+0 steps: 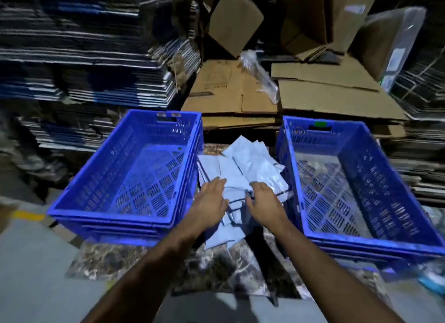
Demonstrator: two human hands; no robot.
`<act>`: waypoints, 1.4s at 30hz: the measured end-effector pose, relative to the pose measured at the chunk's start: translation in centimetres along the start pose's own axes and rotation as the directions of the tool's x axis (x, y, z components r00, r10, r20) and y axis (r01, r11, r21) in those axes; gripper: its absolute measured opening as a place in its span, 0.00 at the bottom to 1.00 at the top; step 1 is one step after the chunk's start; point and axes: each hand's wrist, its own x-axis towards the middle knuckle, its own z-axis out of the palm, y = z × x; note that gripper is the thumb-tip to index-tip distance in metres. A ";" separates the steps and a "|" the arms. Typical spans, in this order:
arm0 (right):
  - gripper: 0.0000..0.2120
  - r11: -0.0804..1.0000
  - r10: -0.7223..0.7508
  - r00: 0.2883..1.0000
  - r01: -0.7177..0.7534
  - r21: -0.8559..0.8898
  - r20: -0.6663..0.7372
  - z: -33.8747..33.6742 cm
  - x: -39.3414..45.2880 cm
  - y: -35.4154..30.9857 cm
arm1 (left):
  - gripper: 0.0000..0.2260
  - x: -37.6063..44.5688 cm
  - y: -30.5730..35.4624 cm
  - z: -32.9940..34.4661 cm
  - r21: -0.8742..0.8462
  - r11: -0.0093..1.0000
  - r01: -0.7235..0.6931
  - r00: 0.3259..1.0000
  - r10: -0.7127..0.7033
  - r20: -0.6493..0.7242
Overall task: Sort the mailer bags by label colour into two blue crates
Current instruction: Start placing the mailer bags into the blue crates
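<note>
A pile of pale grey mailer bags [243,163] lies on the floor between two blue crates. The left crate [120,216] carries a red tag on its far rim and holds nothing. On the far rim of the right crate [375,240] is a green tag, and this crate too has nothing in it. My left hand [212,197] rests flat on the near part of the pile, fingers together. My right hand [265,202] is beside it with fingers curled at the edge of a bag. No label colours show on the bags.
Flattened brown cardboard [240,91] is stacked behind the crates. Tall stacks of dark flat sheets [84,57] rise at the left. A dark patterned mat [216,267] lies under the crates on the grey floor. A yellow floor mark [29,215] is at left.
</note>
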 end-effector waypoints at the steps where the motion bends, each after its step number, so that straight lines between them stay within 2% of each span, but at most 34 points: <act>1: 0.19 1.000 0.013 1.000 -0.012 -0.006 0.020 0.3 0.2 -0.1 | 0.27 0.2 0.0 0.5 -0.020 0.999 0.029 0.999 -0.029 0.017; 5: 0.13 0.999 0.036 0.998 -0.036 -0.012 0.053 1.5 0.8 -0.2 | 0.25 0.5 0.1 2.3 -0.072 0.996 0.056 0.993 -0.048 0.110; 9: 0.10 0.995 -0.037 0.999 0.039 -0.095 0.026 1.6 2.0 -0.2 | 0.25 0.9 -0.5 3.1 -0.130 0.985 0.118 0.982 -0.096 0.160; 14: 0.15 0.942 -0.219 0.964 0.249 -0.223 0.150 1.2 4.2 0.5 | 0.26 0.7 -1.4 3.3 -0.187 0.970 0.153 0.984 -0.132 0.119; 18: 0.22 0.904 -0.303 0.945 0.326 -0.277 0.122 0.6 4.1 0.6 | 0.24 -0.2 -2.1 2.6 -0.176 0.979 0.106 0.992 -0.092 0.091; 21: 0.26 0.895 -0.348 0.937 0.340 -0.287 0.024 0.1 2.9 -0.2 | 0.22 -1.5 -1.8 1.2 -0.303 0.947 0.105 0.994 -0.091 0.059; 23: 0.25 0.895 -0.392 0.918 0.364 -0.258 -0.063 0.0 1.4 -0.7 | 0.20 -2.6 -0.9 0.6 -0.538 0.821 0.191 0.980 -0.193 0.054; 25: 0.17 0.891 -0.443 0.877 0.408 -0.199 -0.185 0.0 -0.9 -0.9 | 0.17 -3.0 0.1 0.5 -0.753 0.587 0.298 0.933 -0.346 0.100; 27: 0.05 0.898 -0.439 0.841 0.396 -0.193 -0.316 0.9 -3.6 -2.1 | 0.17 -3.6 -0.3 0.9 -0.850 0.361 0.384 0.885 -0.408 0.226; 28: 0.04 0.905 -0.425 0.836 0.392 -0.165 -0.346 0.9 -4.4 -2.2 | 0.18 -3.6 0.0 1.3 -0.871 0.273 0.407 0.869 -0.410 0.277; 30: 0.12 0.918 -0.394 0.850 0.384 -0.100 -0.350 0.9 -5.9 -2.5 | 0.18 -3.8 0.6 1.6 -0.876 0.186 0.444 0.858 -0.369 0.357; 31: 0.14 0.920 -0.387 0.856 0.381 -0.088 -0.341 1.1 -6.4 -2.7 | 0.17 -3.9 0.6 1.6 -0.877 0.164 0.452 0.857 -0.354 0.375; 33: 0.06 0.916 -0.400 0.856 0.384 -0.115 -0.327 1.5 -7.6 -3.1 | 0.14 -3.9 0.6 1.6 -0.901 0.109 0.420 0.867 -0.343 0.363; 35: 0.11 0.940 -0.337 0.875 0.332 -0.074 -0.347 2.0 -8.8 -3.4 | 0.14 -4.1 0.6 1.4 -0.923 0.099 0.373 0.885 -0.338 0.321; 36: 0.13 0.962 -0.247 0.892 0.272 0.011 -0.380 1.9 -9.5 -3.9 | 0.13 -4.4 0.5 1.3 -0.933 0.104 0.346 0.901 -0.314 0.299; 38: 0.16 0.953 0.053 0.882 0.095 0.287 -0.468 1.0 -10.2 -5.3 | 0.14 -4.9 -0.1 1.1 -0.945 0.143 0.295 0.932 -0.263 0.251; 39: 0.16 0.913 0.212 0.855 -0.001 0.409 -0.472 0.4 -10.2 -5.9 | 0.14 -5.1 -0.3 0.8 -0.947 0.177 0.268 0.943 -0.248 0.220; 40: 0.16 0.853 0.342 0.842 -0.091 0.515 -0.418 -0.4 -10.1 -6.3 | 0.13 -5.3 -0.4 0.6 -0.951 0.201 0.236 0.952 -0.246 0.184; 41: 0.15 0.751 0.448 0.842 -0.172 0.637 -0.300 -1.2 -9.8 -6.5 | 0.12 -5.5 -0.3 0.2 -0.953 0.225 0.205 0.956 -0.257 0.145; 42: 0.16 0.579 0.529 0.840 -0.253 0.775 -0.120 -2.0 -9.3 -6.7 | 0.11 -5.5 0.0 -0.2 -0.952 0.255 0.171 0.958 -0.268 0.101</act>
